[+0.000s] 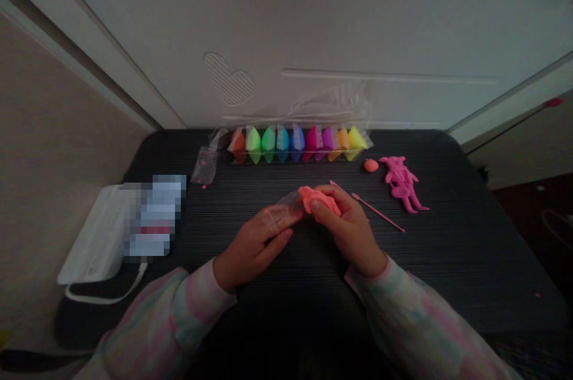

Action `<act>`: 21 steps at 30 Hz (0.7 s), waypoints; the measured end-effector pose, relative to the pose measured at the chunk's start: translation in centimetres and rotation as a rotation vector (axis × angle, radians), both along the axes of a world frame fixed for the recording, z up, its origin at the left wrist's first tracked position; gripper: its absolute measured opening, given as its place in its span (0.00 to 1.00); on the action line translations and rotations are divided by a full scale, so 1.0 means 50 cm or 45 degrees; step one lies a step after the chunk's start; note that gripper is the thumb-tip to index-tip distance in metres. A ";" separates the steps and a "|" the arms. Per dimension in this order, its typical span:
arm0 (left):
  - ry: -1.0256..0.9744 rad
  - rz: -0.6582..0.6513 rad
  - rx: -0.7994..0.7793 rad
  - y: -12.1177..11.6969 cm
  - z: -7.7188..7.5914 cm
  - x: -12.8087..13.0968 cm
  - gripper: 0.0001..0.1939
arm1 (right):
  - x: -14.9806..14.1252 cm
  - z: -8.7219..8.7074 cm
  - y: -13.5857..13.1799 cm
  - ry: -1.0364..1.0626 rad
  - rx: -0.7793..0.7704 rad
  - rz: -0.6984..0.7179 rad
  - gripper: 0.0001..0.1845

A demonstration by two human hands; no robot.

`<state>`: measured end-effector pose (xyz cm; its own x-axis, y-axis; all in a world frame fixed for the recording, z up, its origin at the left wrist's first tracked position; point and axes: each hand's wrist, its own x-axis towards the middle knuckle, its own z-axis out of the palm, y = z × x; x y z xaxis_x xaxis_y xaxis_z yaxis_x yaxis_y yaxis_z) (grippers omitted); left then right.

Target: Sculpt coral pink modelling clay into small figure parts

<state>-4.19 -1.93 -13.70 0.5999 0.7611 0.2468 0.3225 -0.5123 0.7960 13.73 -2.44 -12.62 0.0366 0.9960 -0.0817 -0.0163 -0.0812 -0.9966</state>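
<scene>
My two hands meet over the middle of a dark table [447,260]. My right hand [351,231] is closed around a lump of coral-pink clay [317,198]. My left hand [257,243] pinches a clear plastic wrapper [286,206] that clings to the left side of the lump. Both wrists come out of pastel tie-dye sleeves.
A row of bright clay packs in clear bags [295,142] lies along the far edge. A small orange clay ball [370,166], a pink clay figure [401,182] and a thin pink tool [378,213] lie to the right. A small empty bag [205,166] and a white case [102,231] sit left.
</scene>
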 end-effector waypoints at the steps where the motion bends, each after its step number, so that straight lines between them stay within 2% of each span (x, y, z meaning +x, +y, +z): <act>1: 0.009 0.007 0.012 0.000 -0.001 0.000 0.20 | 0.001 -0.002 0.003 0.030 -0.024 -0.029 0.10; 5: 0.076 0.019 0.212 0.009 -0.006 -0.005 0.22 | 0.005 -0.004 0.017 0.298 -0.148 -0.097 0.10; 8: 0.158 -0.018 0.392 0.018 -0.015 -0.015 0.22 | 0.002 0.004 0.019 0.533 -0.295 -0.059 0.08; 10: 0.187 -0.006 0.422 0.022 -0.021 -0.021 0.23 | -0.001 0.009 0.017 0.617 -0.371 0.010 0.07; 13: 0.175 -0.007 0.349 0.021 -0.021 -0.023 0.22 | -0.004 0.012 0.015 0.597 -0.426 0.088 0.07; 15: 0.102 0.005 0.216 0.019 -0.014 -0.018 0.19 | -0.001 0.011 0.018 0.595 -0.399 0.095 0.06; 17: -0.058 0.104 -0.030 0.017 -0.004 -0.011 0.14 | 0.004 0.008 0.023 0.655 -0.342 0.038 0.06; 19: -0.309 0.285 -0.410 0.015 0.005 -0.002 0.09 | 0.008 0.004 0.026 0.698 -0.279 -0.064 0.06; 21: -0.614 0.439 -0.887 0.014 0.011 0.007 0.09 | 0.008 -0.001 0.024 0.606 -0.162 -0.186 0.07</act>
<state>-3.83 -1.23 -13.14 0.2628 0.9496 -0.1708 -0.0792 0.1977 0.9771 14.12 -1.22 -12.68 0.1040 0.9642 -0.2437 -0.4864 -0.1644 -0.8581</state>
